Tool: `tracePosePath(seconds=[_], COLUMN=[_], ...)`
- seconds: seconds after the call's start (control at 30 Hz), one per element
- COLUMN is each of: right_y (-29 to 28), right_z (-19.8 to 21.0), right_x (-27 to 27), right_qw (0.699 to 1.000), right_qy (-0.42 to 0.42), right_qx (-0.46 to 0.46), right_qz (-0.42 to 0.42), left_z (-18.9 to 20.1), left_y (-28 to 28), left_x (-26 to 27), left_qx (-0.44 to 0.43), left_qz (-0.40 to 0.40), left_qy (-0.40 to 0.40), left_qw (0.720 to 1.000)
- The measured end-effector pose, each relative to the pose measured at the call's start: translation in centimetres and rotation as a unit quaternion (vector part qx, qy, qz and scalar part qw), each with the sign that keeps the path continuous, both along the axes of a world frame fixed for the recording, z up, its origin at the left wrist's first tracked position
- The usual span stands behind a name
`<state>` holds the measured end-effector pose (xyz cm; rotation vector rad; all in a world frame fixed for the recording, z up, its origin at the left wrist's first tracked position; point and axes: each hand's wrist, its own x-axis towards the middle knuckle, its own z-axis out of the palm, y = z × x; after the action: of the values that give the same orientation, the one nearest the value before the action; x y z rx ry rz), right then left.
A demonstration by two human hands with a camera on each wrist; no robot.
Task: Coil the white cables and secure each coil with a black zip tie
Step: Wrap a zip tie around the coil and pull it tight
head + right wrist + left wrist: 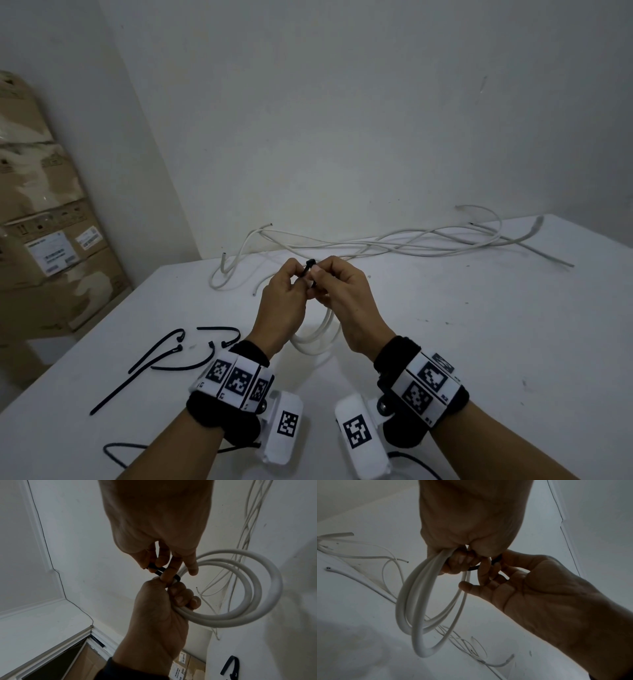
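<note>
Both hands are raised over the white table (445,342). My left hand (289,281) grips a coil of white cable (308,344) that hangs in several loops below the fist. A black zip tie (308,269) is looped round the coil's top, and my right hand (323,275) pinches it. In the left wrist view the left hand (458,561) clasps the coil (418,601) while the right hand (488,572) holds the tie (473,568). The right wrist view shows the right hand (163,563) pinching the tie (158,571) above the left hand (163,601) and the coil (272,585).
Several spare black zip ties (171,346) lie on the table at the near left. Loose white cables (376,243) sprawl along the table's far edge by the wall. Stacked cardboard boxes (44,240) stand beyond the left edge.
</note>
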<state>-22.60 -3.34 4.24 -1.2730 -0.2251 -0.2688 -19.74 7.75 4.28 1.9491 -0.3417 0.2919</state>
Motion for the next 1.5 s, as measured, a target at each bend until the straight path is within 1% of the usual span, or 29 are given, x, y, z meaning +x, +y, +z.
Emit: tracePosePath(seconds=[0.17,0.33,0.47,0.6,0.63,0.67,0.7,0.73,0.77,0.8,0.83,0.9,1.03,1.07,1.13,1.23,1.27,1.33,1.4,1.43,1.5], right_y=[0.0,0.0,-0.1,-0.4,-0.6,-0.9,-1.3,-1.8,-2.2,-2.5,-2.7,-2.9,-3.0,-3.1,-3.4,-3.3,-3.2,-3.2,-3.6,-3.8,-4.3], right_z=[0.2,0.4,0.3,0.5,0.6,0.6,0.7,0.8,1.0,1.2,1.3,1.4,1.5,1.7,2.2,3.4,3.8,4.8,5.8,6.2,6.8], right_x=[0.3,0.2,0.2,0.0,0.1,0.2,0.4,0.7,0.8,1.0,1.0,1.2,1.4,1.4,1.5,1.3,1.2,1.6,2.3,2.7,3.2], right_qw=[1.000,0.998,0.997,0.996,0.995,0.991,0.980,0.958,0.928,0.899,0.878,0.855,0.825,0.826,0.839,0.842,0.848,0.876,0.913,0.923,0.932], right_qy=[0.015,0.046,0.065,0.078,0.073,0.055,0.020,-0.029,-0.082,-0.130,-0.169,-0.212,-0.279,-0.285,-0.289,-0.302,-0.297,-0.251,-0.174,-0.147,-0.110], right_qx=[0.001,0.015,-0.009,-0.031,-0.055,-0.104,-0.178,-0.264,-0.341,-0.395,-0.427,-0.452,-0.457,-0.450,-0.427,-0.417,-0.410,-0.383,-0.345,-0.336,-0.337], right_qz=[-0.023,-0.040,-0.044,-0.036,-0.040,-0.058,-0.085,-0.111,-0.129,-0.137,-0.136,-0.136,-0.182,-0.183,-0.173,-0.161,-0.157,-0.150,-0.132,-0.115,-0.083], left_z=[0.5,0.3,0.5,0.7,0.7,0.5,0.4,0.3,0.3,0.4,0.5,0.7,1.1,1.2,1.4,1.8,1.9,1.9,1.7,1.6,1.6], left_y=[-0.3,-0.4,-0.7,-0.6,-0.5,-0.3,-0.1,0.1,0.2,0.4,0.5,0.6,0.6,0.6,0.6,0.5,0.5,0.4,0.4,0.4,0.4], left_x=[0.0,0.2,-0.5,-0.8,-0.7,-0.5,-0.4,-0.3,-0.3,-0.2,-0.3,-0.4,-0.6,-0.6,-0.5,-0.6,-0.6,-0.9,-1.3,-1.5,-1.9], left_qx=[-0.023,-0.015,-0.023,-0.040,-0.035,-0.030,-0.029,-0.034,-0.041,-0.049,-0.057,-0.070,-0.125,-0.140,-0.155,-0.174,-0.183,-0.205,-0.226,-0.231,-0.226], left_qz=[-0.007,-0.009,-0.027,-0.045,-0.045,-0.046,-0.048,-0.051,-0.056,-0.061,-0.067,-0.085,-0.128,-0.141,-0.162,-0.188,-0.200,-0.226,-0.260,-0.278,-0.303], left_qy=[0.003,-0.006,-0.007,0.009,0.013,0.020,0.029,0.039,0.048,0.057,0.066,0.083,0.140,0.157,0.180,0.201,0.208,0.211,0.209,0.210,0.220], left_qw=[1.000,1.000,0.999,0.998,0.998,0.998,0.998,0.997,0.996,0.995,0.994,0.990,0.974,0.967,0.958,0.945,0.940,0.928,0.915,0.908,0.899])
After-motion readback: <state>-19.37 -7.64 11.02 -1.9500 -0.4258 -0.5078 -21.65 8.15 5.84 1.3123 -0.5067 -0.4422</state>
